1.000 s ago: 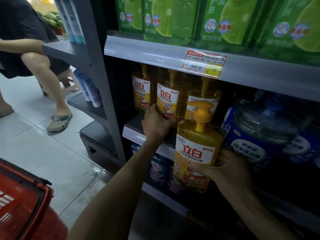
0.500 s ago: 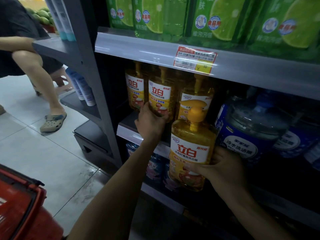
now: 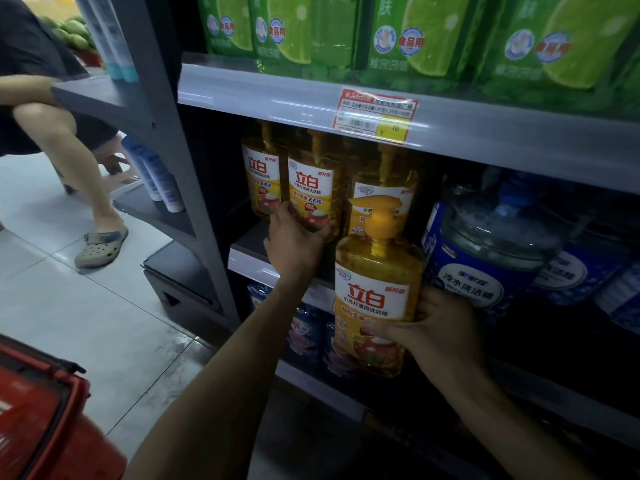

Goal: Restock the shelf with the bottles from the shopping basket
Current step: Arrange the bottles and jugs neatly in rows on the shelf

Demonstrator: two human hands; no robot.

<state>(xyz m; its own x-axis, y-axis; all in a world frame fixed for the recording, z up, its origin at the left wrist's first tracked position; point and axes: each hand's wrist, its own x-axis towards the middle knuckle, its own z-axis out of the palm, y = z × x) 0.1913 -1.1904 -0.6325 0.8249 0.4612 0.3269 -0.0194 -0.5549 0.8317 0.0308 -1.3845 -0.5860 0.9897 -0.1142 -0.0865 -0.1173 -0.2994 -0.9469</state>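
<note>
Grey metal shelving unit (image 3: 162, 98) fills most of the view, with its shelf edges running down to the right. Pale tiled floor (image 3: 104, 306) on the left. Red plastic shopping basket (image 3: 41, 420) sits in the bottom-left corner, well apart from the shelves; its inside is too blurred to read.

Green lime-print refill pouches (image 3: 415, 39) line the top shelf. Clear jugs with blue labels (image 3: 485, 265) stand on the right side of the middle shelf. Another person's bare leg (image 3: 69, 161) and grey-green clog (image 3: 100, 244) are at far left. White-and-blue tubes (image 3: 159, 181) stand upright on the end-cap shelf.

Three yellow pump bottles with white-and-red labels (image 3: 311, 174) stand upright in a row at the left of the middle shelf, under the upper shelf edge.

Fourth yellow pump bottle with orange pump head (image 3: 375, 299) is off the shelf. It is roughly upright in front of the middle shelf's edge, ahead of the rightmost shelved bottle and just beside the nearest blue jug.

Right hand (image 3: 440, 337) grips its lower half, thumb across the front label, fingers wrapped behind. Left hand (image 3: 294, 244) reaches onto the shelf and grips the base of the middle shelved bottle (image 3: 308, 206).

Red-and-yellow price tag (image 3: 375, 114) is on the upper shelf edge, above the yellow row.
</note>
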